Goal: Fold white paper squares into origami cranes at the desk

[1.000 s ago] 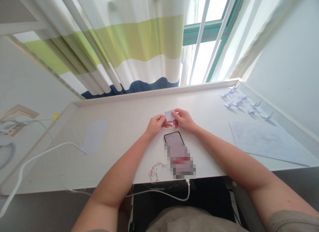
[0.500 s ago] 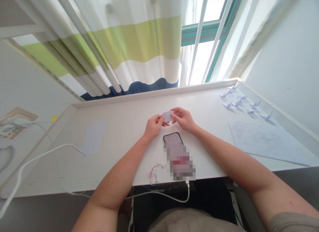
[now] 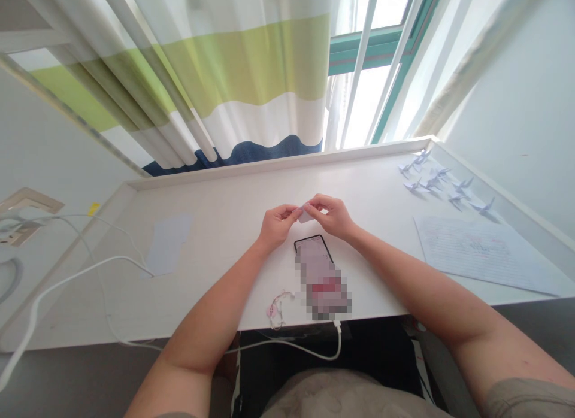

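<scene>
A small piece of white paper (image 3: 305,215) is pinched between my two hands above the middle of the desk. My left hand (image 3: 279,224) grips its left side with thumb and fingers closed. From the right, my right hand (image 3: 331,215) pinches its upper edge. The fingertips of both hands nearly meet and cover much of the paper, so its folds are hard to make out. Just below the hands lies a phone (image 3: 309,242), its screen mostly blurred out.
Several folded paper cranes (image 3: 433,179) stand at the back right of the white desk (image 3: 224,226). A written sheet (image 3: 476,250) lies in front of them. At left are paper pieces (image 3: 168,244) and a white cable (image 3: 90,268). A beaded strap (image 3: 275,310) rests by the phone.
My fingertips have drawn closer together over the paper, which was flat and more exposed before. Less of it shows now, and it appears tilted. The view has shifted slightly.
</scene>
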The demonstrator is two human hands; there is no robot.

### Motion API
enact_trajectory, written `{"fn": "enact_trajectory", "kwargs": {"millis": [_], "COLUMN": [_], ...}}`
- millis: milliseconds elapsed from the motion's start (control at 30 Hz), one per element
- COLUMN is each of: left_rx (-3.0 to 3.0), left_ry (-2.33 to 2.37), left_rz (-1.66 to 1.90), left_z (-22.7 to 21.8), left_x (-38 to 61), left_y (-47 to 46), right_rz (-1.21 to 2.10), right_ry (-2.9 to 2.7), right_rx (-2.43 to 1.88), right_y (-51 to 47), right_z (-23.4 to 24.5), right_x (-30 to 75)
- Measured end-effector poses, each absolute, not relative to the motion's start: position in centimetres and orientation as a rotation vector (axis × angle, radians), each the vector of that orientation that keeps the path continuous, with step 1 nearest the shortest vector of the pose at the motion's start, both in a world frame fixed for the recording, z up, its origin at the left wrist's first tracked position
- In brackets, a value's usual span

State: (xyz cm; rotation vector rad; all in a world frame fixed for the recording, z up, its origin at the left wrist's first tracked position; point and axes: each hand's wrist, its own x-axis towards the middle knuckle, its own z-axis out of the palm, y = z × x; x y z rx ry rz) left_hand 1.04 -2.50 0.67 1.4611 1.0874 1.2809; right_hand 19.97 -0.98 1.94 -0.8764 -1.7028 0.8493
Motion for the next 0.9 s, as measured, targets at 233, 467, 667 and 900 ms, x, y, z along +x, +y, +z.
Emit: {"fn": "enact_trajectory", "kwargs": {"millis": [233, 467, 667, 900], "left_rx": [1.464, 1.484, 1.462, 1.505], "left_ry": [1.001, 0.950, 0.938, 0.865], "left_rz": [1.253, 1.292, 1.362, 1.395], "left_z": [0.6, 0.8, 1.3, 1.6], "left_x": [1.0, 1.0, 1.2, 1.3], "left_y": [-2.4, -2.7, -3.0, -3.2], "right_rz": [0.830, 0.724, 0.694, 0.600], "right_ry": [-1.756, -1.809, -1.813, -1.842], "right_rx": [-0.824, -0.728, -0.643, -0.649], "right_y": [-1.1, -1.8, -2.5, -2.4], "right_z": [2.7, 3.2, 3.7, 3.4], "right_x": [20.4, 20.4, 20.5, 20.6]}}
